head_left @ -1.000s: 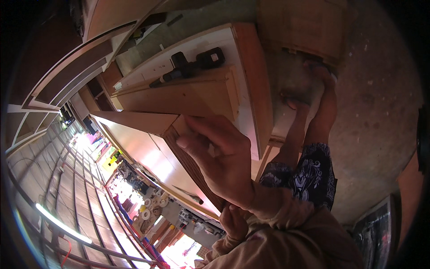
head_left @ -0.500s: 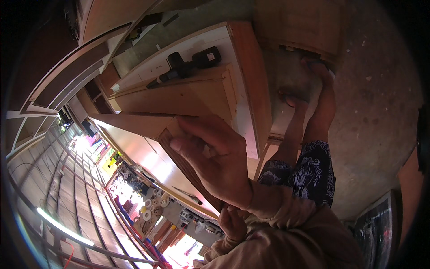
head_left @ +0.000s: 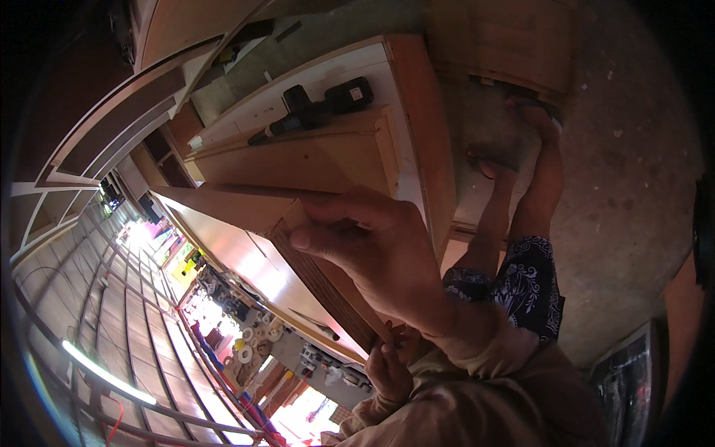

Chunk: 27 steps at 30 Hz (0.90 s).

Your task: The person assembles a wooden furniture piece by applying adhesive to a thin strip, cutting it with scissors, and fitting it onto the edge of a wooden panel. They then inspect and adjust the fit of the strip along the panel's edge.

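A wooden panel (head_left: 231, 206) reaches toward me, its dark layered edge (head_left: 328, 287) running down between my hands. At the panel's corner, my right hand (head_left: 391, 253) is closed in a pinch, thumb near the edge and fingers curled above. A thin brown strip (head_left: 365, 304) runs beside the layered edge from my right hand down to my left. Low and close to my body, my left hand (head_left: 389, 371) pinches the strip's lower end. My palm hides part of the strip.
A black cordless drill (head_left: 328, 103) lies on a white-topped wooden cabinet (head_left: 421, 134), beside a board (head_left: 298, 158). A glossy pale panel (head_left: 246, 257) extends to the left. Tape rolls and tools (head_left: 257, 346) are beyond it. A dark framed pane (head_left: 625, 380) leans at the right.
My right hand has turned slightly and its wrist has shifted to the right, showing more of the brown strip. The left hand's fingers have moved a little at the lower end.
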Available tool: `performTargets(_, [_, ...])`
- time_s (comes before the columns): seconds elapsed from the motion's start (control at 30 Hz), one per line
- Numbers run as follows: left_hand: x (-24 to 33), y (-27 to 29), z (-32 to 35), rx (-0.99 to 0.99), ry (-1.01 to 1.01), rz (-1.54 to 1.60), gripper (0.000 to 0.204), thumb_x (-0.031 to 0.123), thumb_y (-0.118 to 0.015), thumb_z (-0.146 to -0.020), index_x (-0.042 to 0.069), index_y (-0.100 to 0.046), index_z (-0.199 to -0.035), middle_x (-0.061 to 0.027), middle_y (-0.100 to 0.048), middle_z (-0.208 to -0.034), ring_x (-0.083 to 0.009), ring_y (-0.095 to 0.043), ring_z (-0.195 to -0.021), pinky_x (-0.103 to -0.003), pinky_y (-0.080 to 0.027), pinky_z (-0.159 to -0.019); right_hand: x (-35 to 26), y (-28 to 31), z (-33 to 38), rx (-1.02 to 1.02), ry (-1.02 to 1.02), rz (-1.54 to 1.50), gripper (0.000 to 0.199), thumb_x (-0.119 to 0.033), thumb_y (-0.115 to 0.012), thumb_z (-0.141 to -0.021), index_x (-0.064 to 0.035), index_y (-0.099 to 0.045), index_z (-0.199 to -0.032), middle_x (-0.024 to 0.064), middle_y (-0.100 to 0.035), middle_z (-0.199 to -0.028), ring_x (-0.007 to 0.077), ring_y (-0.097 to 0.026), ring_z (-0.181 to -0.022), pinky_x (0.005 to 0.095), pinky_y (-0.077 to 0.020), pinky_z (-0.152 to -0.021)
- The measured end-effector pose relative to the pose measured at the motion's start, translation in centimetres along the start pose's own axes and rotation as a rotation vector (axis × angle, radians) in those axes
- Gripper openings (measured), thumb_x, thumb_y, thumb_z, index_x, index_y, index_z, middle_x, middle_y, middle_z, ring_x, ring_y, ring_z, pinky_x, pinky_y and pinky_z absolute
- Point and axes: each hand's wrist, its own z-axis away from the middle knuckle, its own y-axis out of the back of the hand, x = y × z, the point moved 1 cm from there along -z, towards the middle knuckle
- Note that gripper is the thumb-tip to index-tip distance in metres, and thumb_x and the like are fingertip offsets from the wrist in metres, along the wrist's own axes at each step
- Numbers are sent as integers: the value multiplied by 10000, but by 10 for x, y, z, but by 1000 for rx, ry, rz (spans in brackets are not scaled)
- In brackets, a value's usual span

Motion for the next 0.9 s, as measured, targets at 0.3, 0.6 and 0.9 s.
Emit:
performTargets(0.3, [6,4,-3,-48,-10,-6,462,310,-451,-1201,-59,-694,-1064,-134,-763,-977,-191,-680,-886,-346,-527,-784,-4,-1,-8,-13,149,73,408,-47,-873,-933,-29,-751,-1322,88,-807,-1064,98,-773,-911,247,-621,-790])
performTargets(0.6, [-2,7,-4,-82,-11,58,494,283,-439,-1204,-125,-659,-1376,-136,-798,-1056,-173,-739,-923,-331,-576,-846,0,1,-10,3,147,50,365,-47,-880,-930,-26,-765,-1276,69,-825,-990,56,-752,-857,226,-586,-745])
performTargets(0.9, [0,4,-1,-15,22,28,491,353,-462,-1208,-36,-660,-982,-95,-724,-880,-162,-649,-819,-321,-503,-750,-1,-9,-2,66,-7,-87,208,-39,-861,-955,40,-768,-1124,100,-832,-982,85,-772,-907,229,-611,-815])
